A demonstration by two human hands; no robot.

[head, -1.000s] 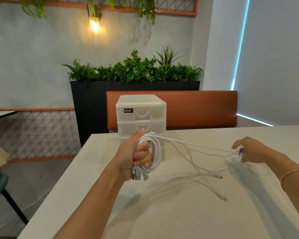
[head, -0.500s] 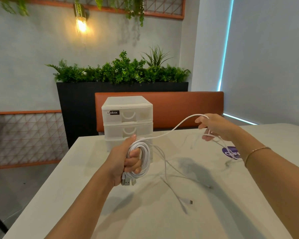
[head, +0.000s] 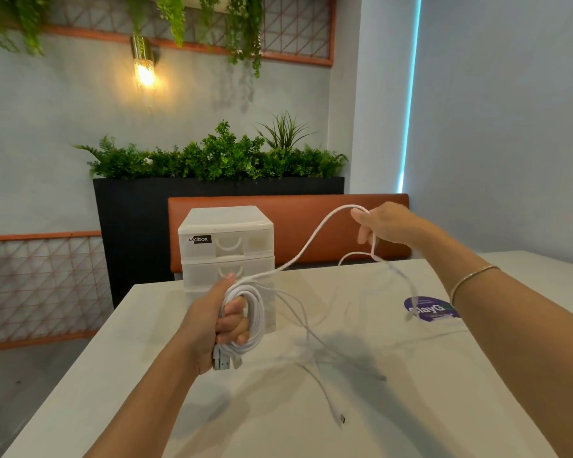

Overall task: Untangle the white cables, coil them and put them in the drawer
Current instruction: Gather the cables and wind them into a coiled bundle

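Left hand (head: 212, 328) grips coiled white cables (head: 248, 322), right hand (head: 386, 226) pinches a strand; "abox"-labelled drawer unit (head: 225, 246) on pale worktop (head: 411, 408).

Your white table (head: 212, 408) carries the translucent drawer unit (head: 227, 246) at its far edge, a round purple sticker (head: 432, 309) toward the right, and loose white cable ends (head: 325, 391) trailing across the middle.

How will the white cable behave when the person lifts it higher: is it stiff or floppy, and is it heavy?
Probably floppy: the white cable sags in a curve between the right hand and the coil gripped by the left hand. Likely light: thin fingers alone carry it. Its loose ends on the table may drag and swing.
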